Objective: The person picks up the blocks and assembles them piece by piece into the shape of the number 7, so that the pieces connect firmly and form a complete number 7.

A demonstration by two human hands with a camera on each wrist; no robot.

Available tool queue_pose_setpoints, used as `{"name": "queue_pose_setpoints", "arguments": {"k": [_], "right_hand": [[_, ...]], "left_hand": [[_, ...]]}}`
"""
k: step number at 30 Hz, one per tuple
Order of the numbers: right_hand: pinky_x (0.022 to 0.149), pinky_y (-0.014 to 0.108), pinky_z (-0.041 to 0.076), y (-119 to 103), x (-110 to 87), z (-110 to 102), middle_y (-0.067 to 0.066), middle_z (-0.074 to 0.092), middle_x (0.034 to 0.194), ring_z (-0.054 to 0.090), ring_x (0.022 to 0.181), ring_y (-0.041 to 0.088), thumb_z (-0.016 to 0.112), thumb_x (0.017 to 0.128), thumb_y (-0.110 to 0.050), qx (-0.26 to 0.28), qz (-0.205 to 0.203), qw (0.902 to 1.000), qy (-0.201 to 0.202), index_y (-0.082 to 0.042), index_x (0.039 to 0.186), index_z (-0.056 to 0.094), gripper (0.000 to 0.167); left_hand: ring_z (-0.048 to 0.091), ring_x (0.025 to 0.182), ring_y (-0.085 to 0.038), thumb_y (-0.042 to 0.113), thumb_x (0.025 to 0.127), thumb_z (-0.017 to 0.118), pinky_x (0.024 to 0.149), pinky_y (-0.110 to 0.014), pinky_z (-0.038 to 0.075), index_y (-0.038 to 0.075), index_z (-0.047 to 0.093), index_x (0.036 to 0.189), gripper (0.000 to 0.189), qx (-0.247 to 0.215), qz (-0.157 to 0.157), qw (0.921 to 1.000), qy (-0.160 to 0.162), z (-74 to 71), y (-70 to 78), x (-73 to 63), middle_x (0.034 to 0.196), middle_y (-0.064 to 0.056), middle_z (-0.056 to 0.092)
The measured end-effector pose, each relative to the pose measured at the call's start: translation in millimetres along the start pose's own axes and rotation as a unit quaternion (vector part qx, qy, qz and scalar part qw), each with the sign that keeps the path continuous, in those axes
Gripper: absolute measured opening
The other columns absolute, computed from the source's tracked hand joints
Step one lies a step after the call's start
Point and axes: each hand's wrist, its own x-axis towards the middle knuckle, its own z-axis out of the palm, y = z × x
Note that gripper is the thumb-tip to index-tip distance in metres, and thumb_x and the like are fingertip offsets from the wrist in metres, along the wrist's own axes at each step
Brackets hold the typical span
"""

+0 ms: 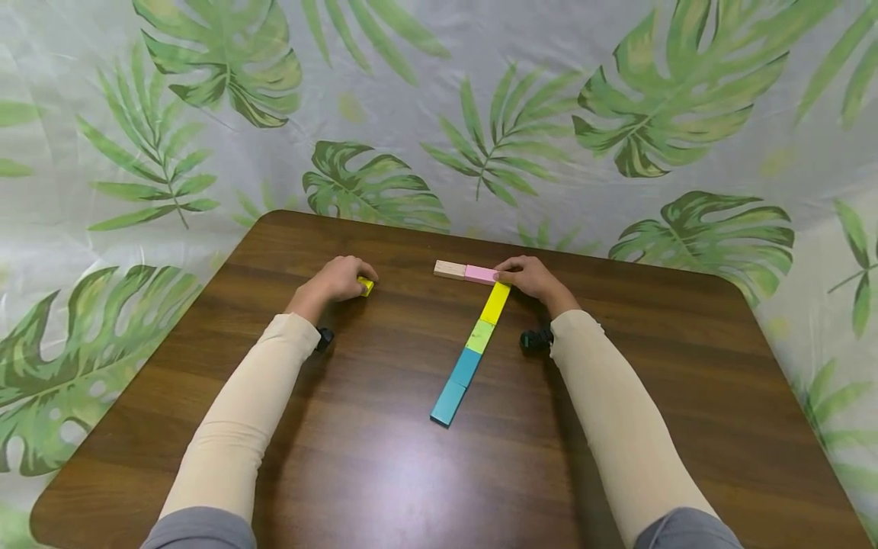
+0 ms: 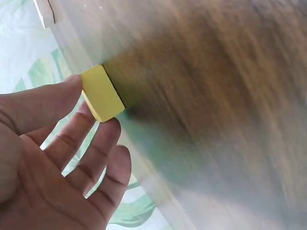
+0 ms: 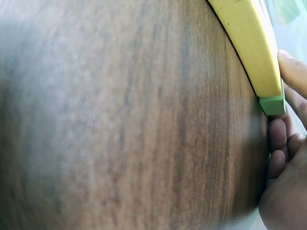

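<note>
My left hand (image 1: 338, 279) pinches a small yellow block (image 2: 102, 93) between thumb and fingertips, low over the left part of the table. Near the table's far edge, my right hand (image 1: 533, 279) pinches a green block (image 3: 272, 104), mostly hidden by the fingers in the head view. It sits against the end of a longer yellow block (image 1: 495, 303). Left of that hand, a pink block (image 1: 482, 274) adjoins a plain wood block (image 1: 449, 269). From the yellow block, a lime-green block (image 1: 479, 336), a blue block (image 1: 466, 367) and a teal block (image 1: 449, 402) run toward me end to end.
All the blocks lie on a dark brown wooden table (image 1: 384, 343) with rounded corners. Behind it hangs a pale cloth (image 1: 494, 91) printed with green leaves. Dark wrist cameras (image 1: 535, 340) sit under both wrists.
</note>
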Motion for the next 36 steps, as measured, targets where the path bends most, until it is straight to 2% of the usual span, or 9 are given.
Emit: {"name": "queue_pose_setpoints", "arguments": {"k": [7, 15, 23, 27, 33, 36], "right_hand": [[0.112, 0.052, 0.038, 2.1, 1.4, 1.6, 0.018, 0.044, 0.149, 0.040, 0.134, 0.037, 0.057, 0.101, -0.034, 0.002, -0.001, 1.0000, 0.001, -0.010, 0.131, 0.064, 0.039], [0.111, 0.053, 0.039, 1.0, 0.6, 2.3, 0.018, 0.045, 0.147, 0.041, 0.134, 0.037, 0.058, 0.101, -0.033, 0.003, -0.005, 1.0000, 0.003, -0.010, 0.131, 0.064, 0.039], [0.110, 0.052, 0.039, -2.4, -1.9, 1.4, 0.018, 0.046, 0.146, 0.041, 0.133, 0.037, 0.057, 0.101, -0.032, 0.006, -0.012, 0.9999, 0.003, -0.009, 0.130, 0.064, 0.038], [0.110, 0.052, 0.039, -1.5, -1.1, 1.1, 0.018, 0.045, 0.147, 0.041, 0.134, 0.037, 0.057, 0.101, -0.032, 0.001, -0.012, 0.9999, 0.002, -0.009, 0.131, 0.063, 0.039], [0.111, 0.053, 0.039, 0.5, 0.6, 0.3, 0.018, 0.045, 0.147, 0.041, 0.134, 0.037, 0.057, 0.101, -0.033, -0.004, -0.009, 0.9999, 0.004, -0.010, 0.131, 0.064, 0.039], [0.112, 0.053, 0.037, 0.9, 0.1, 0.1, 0.018, 0.044, 0.149, 0.039, 0.136, 0.038, 0.057, 0.101, -0.034, -0.007, -0.005, 1.0000, 0.000, -0.011, 0.132, 0.063, 0.039]], "left_hand": [[0.046, 0.135, -0.043, 0.009, 0.097, 0.060, 0.109, -0.054, 0.042, 0.010, 0.064, 0.134, 0.037, -0.030, -0.030, 0.9991, 0.000, 3.6, -0.4, -0.4, 0.143, -0.020, 0.056], [0.045, 0.135, -0.042, 0.012, 0.099, 0.055, 0.108, -0.053, 0.041, 0.008, 0.058, 0.139, 0.040, -0.058, -0.026, 0.9980, 0.007, 9.7, -3.4, 0.5, 0.148, -0.024, 0.047], [0.043, 0.135, -0.042, 0.011, 0.099, 0.057, 0.105, -0.050, 0.042, 0.009, 0.056, 0.141, 0.042, -0.099, -0.037, 0.9943, 0.009, 11.4, -8.1, -0.5, 0.152, -0.023, 0.041], [0.045, 0.132, -0.040, 0.011, 0.098, 0.058, 0.105, -0.048, 0.043, 0.008, 0.054, 0.143, 0.045, -0.114, -0.049, 0.9921, 0.018, 12.6, -9.7, 2.5, 0.151, -0.022, 0.043], [0.051, 0.117, -0.035, 0.012, 0.097, 0.061, 0.099, -0.044, 0.046, 0.004, 0.057, 0.137, 0.040, -0.155, -0.073, 0.9847, 0.033, 14.6, -9.8, 5.4, 0.140, -0.023, 0.053], [0.051, 0.117, -0.035, 0.013, 0.097, 0.061, 0.099, -0.045, 0.046, 0.005, 0.059, 0.135, 0.039, -0.160, -0.077, 0.9835, 0.034, 15.8, -9.4, 6.9, 0.140, -0.022, 0.052]]}}
